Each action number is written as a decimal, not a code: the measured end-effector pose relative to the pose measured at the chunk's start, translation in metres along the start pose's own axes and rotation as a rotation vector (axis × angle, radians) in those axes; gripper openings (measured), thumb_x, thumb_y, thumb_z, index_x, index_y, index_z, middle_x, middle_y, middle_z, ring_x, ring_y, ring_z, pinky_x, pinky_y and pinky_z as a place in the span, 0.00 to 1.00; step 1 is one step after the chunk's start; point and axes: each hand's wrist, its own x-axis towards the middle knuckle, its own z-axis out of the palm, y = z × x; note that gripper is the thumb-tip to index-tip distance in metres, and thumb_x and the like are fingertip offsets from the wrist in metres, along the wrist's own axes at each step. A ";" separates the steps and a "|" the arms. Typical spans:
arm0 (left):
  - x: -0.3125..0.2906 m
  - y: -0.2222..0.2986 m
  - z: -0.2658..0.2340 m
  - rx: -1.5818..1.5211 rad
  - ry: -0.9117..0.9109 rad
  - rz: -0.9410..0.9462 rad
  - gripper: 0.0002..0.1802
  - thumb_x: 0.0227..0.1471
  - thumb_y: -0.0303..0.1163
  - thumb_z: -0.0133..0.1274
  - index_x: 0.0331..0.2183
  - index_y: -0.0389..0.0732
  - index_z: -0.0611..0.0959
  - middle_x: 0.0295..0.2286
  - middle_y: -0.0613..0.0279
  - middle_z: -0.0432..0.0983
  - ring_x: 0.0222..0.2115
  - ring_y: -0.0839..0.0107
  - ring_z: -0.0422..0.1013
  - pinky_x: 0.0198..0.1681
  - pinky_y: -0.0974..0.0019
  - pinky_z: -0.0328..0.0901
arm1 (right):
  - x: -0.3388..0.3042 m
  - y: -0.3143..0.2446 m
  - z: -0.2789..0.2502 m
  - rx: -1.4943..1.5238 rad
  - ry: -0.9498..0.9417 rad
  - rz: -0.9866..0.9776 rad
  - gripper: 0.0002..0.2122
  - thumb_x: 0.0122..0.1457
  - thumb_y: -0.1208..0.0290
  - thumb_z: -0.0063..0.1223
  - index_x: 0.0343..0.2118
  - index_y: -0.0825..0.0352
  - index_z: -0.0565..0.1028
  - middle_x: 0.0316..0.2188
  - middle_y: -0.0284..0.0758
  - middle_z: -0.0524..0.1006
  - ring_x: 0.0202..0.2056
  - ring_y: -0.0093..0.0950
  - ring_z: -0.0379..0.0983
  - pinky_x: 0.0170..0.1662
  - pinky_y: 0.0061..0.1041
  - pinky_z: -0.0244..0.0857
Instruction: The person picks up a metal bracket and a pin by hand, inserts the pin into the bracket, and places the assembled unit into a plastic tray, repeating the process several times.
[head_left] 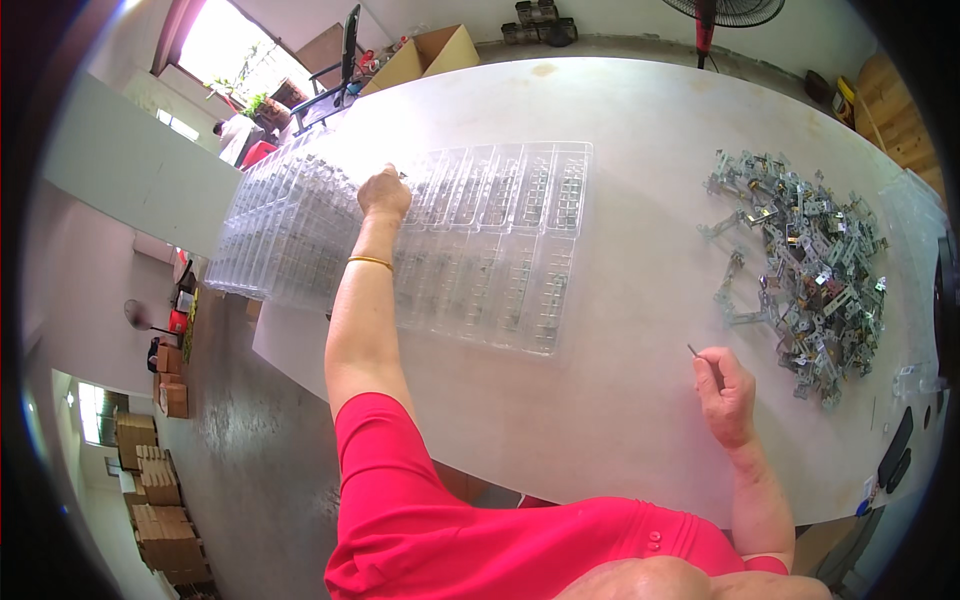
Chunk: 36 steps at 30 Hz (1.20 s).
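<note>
My left arm reaches far forward, and my left hand (385,193) is closed over the far part of a clear plastic compartment tray (575,160). Something small and dark shows at its fingertips, too small to name. Rows of small metal parts lie in the tray's compartments. At the right, my right hand (725,395) is closed just above the table, with a short thin dark metal piece (692,350) sticking out between thumb and forefinger. Beyond that hand spreads a loose heap of metal brackets (815,265).
Stacked clear trays (270,220) filled with parts stand left of the open tray, on the white table (640,270). A clear plastic bag (910,230) and black-handled tool (895,447) lie at the right edge. An open cardboard box (440,52) and a fan (706,20) stand behind.
</note>
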 end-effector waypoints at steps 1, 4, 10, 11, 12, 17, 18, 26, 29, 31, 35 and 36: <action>0.001 0.001 0.000 -0.050 -0.017 -0.041 0.14 0.51 0.30 0.51 0.41 0.40 0.82 0.38 0.45 0.82 0.42 0.50 0.79 0.46 0.54 0.73 | 0.000 0.000 0.001 0.018 0.008 0.010 0.03 0.63 0.76 0.56 0.34 0.67 0.73 0.18 0.26 0.68 0.19 0.16 0.60 0.22 0.20 0.55; 0.006 -0.003 0.004 -0.095 -0.050 -0.027 0.16 0.50 0.29 0.51 0.42 0.38 0.82 0.40 0.43 0.81 0.44 0.48 0.78 0.49 0.52 0.72 | 0.001 -0.002 0.001 0.022 0.008 0.014 0.03 0.63 0.77 0.56 0.34 0.67 0.73 0.18 0.26 0.68 0.19 0.16 0.60 0.22 0.20 0.55; 0.018 -0.018 0.022 -0.205 -0.094 -0.010 0.15 0.48 0.29 0.52 0.39 0.38 0.84 0.40 0.40 0.81 0.45 0.48 0.77 0.51 0.53 0.71 | 0.001 -0.002 0.000 0.024 0.004 0.011 0.03 0.63 0.77 0.56 0.34 0.67 0.73 0.18 0.26 0.68 0.20 0.16 0.59 0.23 0.20 0.55; 0.018 -0.018 0.021 -0.205 -0.094 -0.009 0.15 0.48 0.29 0.52 0.39 0.38 0.84 0.40 0.40 0.81 0.45 0.48 0.77 0.51 0.53 0.71 | 0.001 -0.002 0.000 0.023 0.005 0.011 0.03 0.63 0.77 0.56 0.34 0.67 0.73 0.18 0.26 0.68 0.20 0.16 0.59 0.23 0.20 0.55; 0.018 -0.019 0.020 -0.217 -0.111 -0.011 0.14 0.48 0.29 0.53 0.38 0.39 0.85 0.40 0.42 0.81 0.45 0.49 0.77 0.51 0.53 0.71 | 0.000 -0.002 0.000 0.024 0.006 0.006 0.03 0.63 0.77 0.56 0.34 0.67 0.73 0.19 0.26 0.68 0.20 0.16 0.59 0.23 0.20 0.55; 0.015 -0.021 0.018 -0.258 -0.147 -0.003 0.12 0.47 0.29 0.54 0.35 0.42 0.87 0.40 0.46 0.82 0.44 0.52 0.78 0.50 0.55 0.71 | 0.000 -0.002 -0.001 0.022 0.001 -0.005 0.03 0.63 0.78 0.56 0.34 0.67 0.73 0.18 0.26 0.67 0.20 0.16 0.59 0.23 0.20 0.55; 0.015 -0.023 0.019 -0.279 -0.132 -0.002 0.11 0.47 0.28 0.54 0.34 0.43 0.87 0.38 0.47 0.82 0.43 0.53 0.78 0.50 0.56 0.71 | 0.001 -0.003 -0.001 0.015 0.002 -0.005 0.03 0.63 0.78 0.56 0.33 0.67 0.73 0.18 0.27 0.67 0.20 0.16 0.59 0.23 0.21 0.55; 0.025 -0.046 0.016 -0.346 -0.017 -0.055 0.11 0.45 0.28 0.53 0.32 0.43 0.87 0.36 0.48 0.83 0.41 0.53 0.79 0.49 0.57 0.71 | 0.002 -0.004 0.001 0.016 0.011 -0.008 0.03 0.63 0.78 0.56 0.34 0.67 0.73 0.18 0.27 0.67 0.19 0.16 0.59 0.23 0.20 0.55; 0.023 -0.049 0.014 -0.332 -0.015 -0.063 0.12 0.44 0.29 0.54 0.33 0.43 0.87 0.36 0.48 0.83 0.42 0.53 0.79 0.49 0.57 0.71 | 0.001 -0.004 0.001 0.028 0.020 -0.002 0.03 0.63 0.78 0.56 0.34 0.67 0.73 0.18 0.27 0.67 0.19 0.16 0.59 0.23 0.20 0.55; 0.021 -0.051 0.012 -0.329 -0.009 -0.066 0.12 0.44 0.29 0.53 0.33 0.43 0.87 0.36 0.48 0.83 0.42 0.53 0.79 0.49 0.57 0.71 | 0.000 -0.003 0.001 0.025 0.005 0.002 0.02 0.63 0.78 0.55 0.34 0.67 0.73 0.18 0.27 0.67 0.20 0.16 0.59 0.22 0.20 0.55; 0.019 -0.057 0.010 -0.345 0.053 -0.082 0.13 0.44 0.30 0.53 0.34 0.44 0.87 0.37 0.48 0.83 0.42 0.53 0.79 0.49 0.56 0.70 | -0.002 -0.002 -0.001 0.035 -0.001 0.016 0.02 0.63 0.78 0.56 0.34 0.67 0.73 0.18 0.26 0.67 0.19 0.16 0.59 0.22 0.20 0.55; 0.019 -0.056 0.008 -0.347 0.050 -0.074 0.13 0.44 0.30 0.53 0.34 0.44 0.87 0.37 0.48 0.83 0.42 0.53 0.79 0.49 0.56 0.70 | -0.003 -0.003 -0.002 0.023 0.005 0.009 0.02 0.63 0.78 0.56 0.34 0.67 0.73 0.18 0.27 0.67 0.19 0.16 0.59 0.22 0.20 0.55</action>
